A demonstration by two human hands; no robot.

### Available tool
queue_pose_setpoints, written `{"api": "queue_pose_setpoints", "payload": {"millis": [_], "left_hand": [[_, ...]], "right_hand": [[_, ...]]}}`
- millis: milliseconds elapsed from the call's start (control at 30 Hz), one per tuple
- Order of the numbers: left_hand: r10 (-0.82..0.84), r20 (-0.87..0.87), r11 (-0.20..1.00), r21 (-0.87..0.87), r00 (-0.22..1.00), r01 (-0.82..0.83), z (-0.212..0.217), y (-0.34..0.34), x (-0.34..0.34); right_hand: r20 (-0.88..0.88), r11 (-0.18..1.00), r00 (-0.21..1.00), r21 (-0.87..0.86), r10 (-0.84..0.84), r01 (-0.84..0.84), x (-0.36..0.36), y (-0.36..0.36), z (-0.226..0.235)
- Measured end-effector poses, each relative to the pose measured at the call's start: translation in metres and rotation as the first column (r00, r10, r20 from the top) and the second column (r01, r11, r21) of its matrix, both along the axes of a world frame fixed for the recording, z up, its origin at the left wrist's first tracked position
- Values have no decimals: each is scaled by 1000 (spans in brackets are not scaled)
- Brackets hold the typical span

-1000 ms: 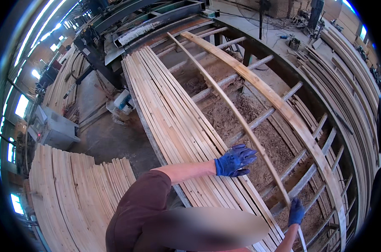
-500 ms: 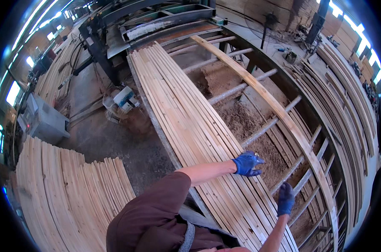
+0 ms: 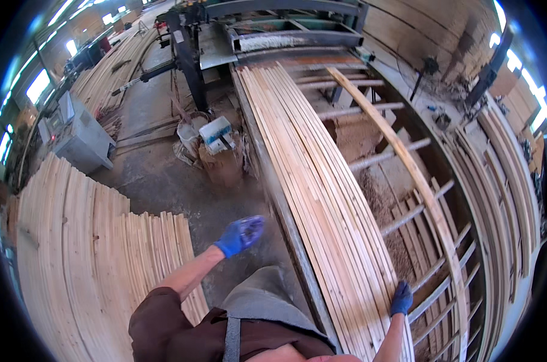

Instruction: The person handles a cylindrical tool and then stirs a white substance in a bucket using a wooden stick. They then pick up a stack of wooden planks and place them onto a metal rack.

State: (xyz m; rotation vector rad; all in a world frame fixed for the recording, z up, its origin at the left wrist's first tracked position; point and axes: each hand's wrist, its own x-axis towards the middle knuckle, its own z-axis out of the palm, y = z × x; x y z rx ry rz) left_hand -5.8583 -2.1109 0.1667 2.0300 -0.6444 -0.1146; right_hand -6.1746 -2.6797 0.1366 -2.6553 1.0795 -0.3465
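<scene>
My left hand (image 3: 241, 235), in a blue glove, hovers over the floor gap left of the conveyor. It is empty, with its fingers loosely stretched and slightly blurred. My right hand (image 3: 401, 298), gloved in dark blue, rests against the right edge of the long wooden strips (image 3: 322, 199). Its fingers look extended along that edge rather than wrapped round a strip. The strips lie side by side lengthwise on the roller conveyor, running from near my body to the machine at the far end. A single bowed board (image 3: 400, 148) lies apart on the rollers to their right.
A large stack of strips (image 3: 74, 241) stands at the left. Beyond it are a grey cabinet (image 3: 83, 133) and a white-and-blue container (image 3: 215, 130). A heavy machine frame (image 3: 291, 42) crosses the conveyor's far end. Bare rollers (image 3: 403, 220) lie over sawdust; more boards (image 3: 496, 199) are stacked far right.
My left hand has come off the strips and swung left over the floor. My right hand has shifted onto the strips' right edge. The view has turned, so the conveyor appears further right.
</scene>
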Motion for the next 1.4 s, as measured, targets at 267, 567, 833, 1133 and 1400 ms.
{"api": "queue_pose_setpoints", "payload": {"millis": [267,567,833,1133,1400], "left_hand": [[111,82,994,5,990,-112,-33,83,109],[-83,201,996,60,976,72,5,76,270],[-159,236,982,140,959,129,26,49,376],[-37,90,997,64,995,31,44,108,535],[205,343,979,-58,916,-198,7,94,804]], "right_hand": [[-10,992,999,-118,45,-46,106,11,36],[169,939,936,105,308,-328,415,126,81],[189,852,885,244,426,-462,577,52,-25],[-63,857,867,198,495,-475,576,120,27],[-253,901,933,412,254,-134,606,104,53]]}}
